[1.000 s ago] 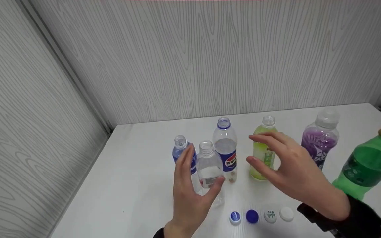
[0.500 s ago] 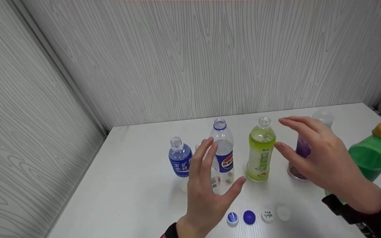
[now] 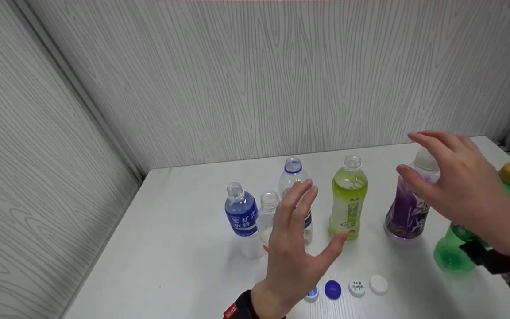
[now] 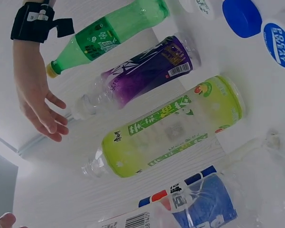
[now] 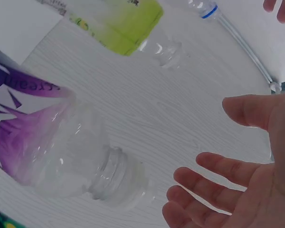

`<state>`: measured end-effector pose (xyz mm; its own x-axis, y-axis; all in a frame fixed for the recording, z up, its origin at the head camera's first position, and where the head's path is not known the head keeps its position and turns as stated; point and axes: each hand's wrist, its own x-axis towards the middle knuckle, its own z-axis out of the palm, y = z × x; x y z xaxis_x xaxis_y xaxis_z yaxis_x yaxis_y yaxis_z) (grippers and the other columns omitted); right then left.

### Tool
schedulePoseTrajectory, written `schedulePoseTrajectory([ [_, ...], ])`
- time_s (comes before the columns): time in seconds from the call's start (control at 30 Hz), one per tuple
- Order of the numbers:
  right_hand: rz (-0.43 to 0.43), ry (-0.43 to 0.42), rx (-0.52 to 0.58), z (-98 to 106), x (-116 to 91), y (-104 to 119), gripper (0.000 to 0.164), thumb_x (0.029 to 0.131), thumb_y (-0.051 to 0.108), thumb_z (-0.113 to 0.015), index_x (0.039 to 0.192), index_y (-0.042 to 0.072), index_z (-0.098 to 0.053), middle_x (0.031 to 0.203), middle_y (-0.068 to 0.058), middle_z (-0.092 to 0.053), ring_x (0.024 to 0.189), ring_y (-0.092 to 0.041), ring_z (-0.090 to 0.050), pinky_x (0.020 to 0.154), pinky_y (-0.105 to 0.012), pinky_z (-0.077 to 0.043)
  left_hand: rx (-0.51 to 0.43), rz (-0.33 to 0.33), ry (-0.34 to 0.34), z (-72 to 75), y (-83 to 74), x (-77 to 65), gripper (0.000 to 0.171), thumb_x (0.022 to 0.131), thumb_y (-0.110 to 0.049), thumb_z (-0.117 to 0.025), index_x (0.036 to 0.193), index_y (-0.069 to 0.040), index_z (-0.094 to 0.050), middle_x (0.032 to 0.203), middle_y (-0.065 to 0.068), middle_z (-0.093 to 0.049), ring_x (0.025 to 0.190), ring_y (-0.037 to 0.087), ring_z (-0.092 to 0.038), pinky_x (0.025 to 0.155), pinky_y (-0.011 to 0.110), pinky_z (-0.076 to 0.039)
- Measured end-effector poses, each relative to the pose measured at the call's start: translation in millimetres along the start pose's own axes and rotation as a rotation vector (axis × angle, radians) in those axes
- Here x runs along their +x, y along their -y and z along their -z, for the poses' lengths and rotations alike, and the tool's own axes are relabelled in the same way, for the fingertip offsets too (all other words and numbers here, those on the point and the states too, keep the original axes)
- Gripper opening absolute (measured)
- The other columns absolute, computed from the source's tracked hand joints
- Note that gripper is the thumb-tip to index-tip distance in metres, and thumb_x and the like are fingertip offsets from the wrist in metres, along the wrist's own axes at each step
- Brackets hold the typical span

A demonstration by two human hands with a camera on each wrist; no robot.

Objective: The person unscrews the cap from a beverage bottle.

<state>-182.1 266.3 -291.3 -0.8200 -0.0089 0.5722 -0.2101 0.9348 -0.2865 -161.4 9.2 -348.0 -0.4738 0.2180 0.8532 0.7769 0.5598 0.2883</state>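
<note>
here, right hand point(image 3: 464, 182) wide near purple bottle point(image 3: 407, 215), left hand point(image 3: 291, 250) wide, pointing upward

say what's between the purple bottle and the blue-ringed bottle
The yellow-green bottle stands between the purple bottle and the blue-ringed bottle in the head view.

The head camera is looking forward and down from above the bench point(image 3: 184, 261), taking in the wood-grain panel point(image 3: 255, 79) behind. The left wrist camera is sitting lower and nearer, its picture rolled sideways, facing across toward the right hand point(image 3: 463, 181). The right wrist camera, also rolled, is showing the purple bottle point(image 3: 405, 212) closest. All three are sharing that and the yellow-green bottle point(image 3: 348, 206).
</note>
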Motion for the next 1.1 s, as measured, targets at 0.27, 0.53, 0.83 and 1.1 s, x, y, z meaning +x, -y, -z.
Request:
schedulePoseTrajectory([
  [0.27, -0.066, 0.147, -0.084, -5.4, 7.4, -13.2, 0.066, 0.091, 0.035, -0.061, 0.145, 0.009, -0.035, 0.143, -0.029, -0.038, 0.123, -0.05, -0.036, 0.093, -0.071, -0.037, -0.018, 0.034, 0.13, -21.2, -3.2, -5.7, 0.072, 0.085, -0.043, -0.068, 0.143, -0.015, -0.036, 0.146, 0.002, -0.042, 0.139, 0.017, -0.041, 0.111, 0.032, -0.043],
  [0.53, -0.079, 0.218, -0.103, -11.8, 6.7, -17.3, 0.061, 0.095, 0.03, -0.052, 0.146, 0.004, -0.03, 0.134, -0.034, -0.039, 0.112, -0.053, -0.043, 0.081, -0.068, -0.044, -0.076, 0.06, 0.23, -41.7, -5.0, -13.3, 0.069, 0.088, -0.045, -0.064, 0.143, -0.016, -0.035, 0.147, 0.001, -0.041, 0.137, 0.013, -0.041, 0.111, 0.025, -0.04],
  [0.83, -0.017, 0.138, -0.115, -5.7, 2.8, -9.0, 0.055, 0.09, 0.013, -0.06, 0.14, 0.002, -0.039, 0.118, -0.031, -0.049, 0.096, -0.046, -0.051, 0.075, -0.062, -0.049, -0.076, 0.074, 0.282, -48.4, -3.5, -17.3, 0.068, 0.088, -0.045, -0.063, 0.143, -0.016, -0.035, 0.146, -0.001, -0.042, 0.134, 0.011, -0.044, 0.109, 0.023, -0.042],
  [1.1, -0.023, 0.068, -0.088, 6.0, -9.9, 4.4, 0.056, 0.09, 0.02, -0.064, 0.14, 0.005, -0.042, 0.115, -0.029, -0.051, 0.089, -0.043, -0.053, 0.071, -0.059, -0.052, -0.082, 0.102, 0.349, -51.0, -3.0, -22.7, 0.071, 0.089, -0.047, -0.061, 0.146, -0.018, -0.031, 0.147, -0.003, -0.042, 0.133, 0.01, -0.045, 0.108, 0.022, -0.043],
])
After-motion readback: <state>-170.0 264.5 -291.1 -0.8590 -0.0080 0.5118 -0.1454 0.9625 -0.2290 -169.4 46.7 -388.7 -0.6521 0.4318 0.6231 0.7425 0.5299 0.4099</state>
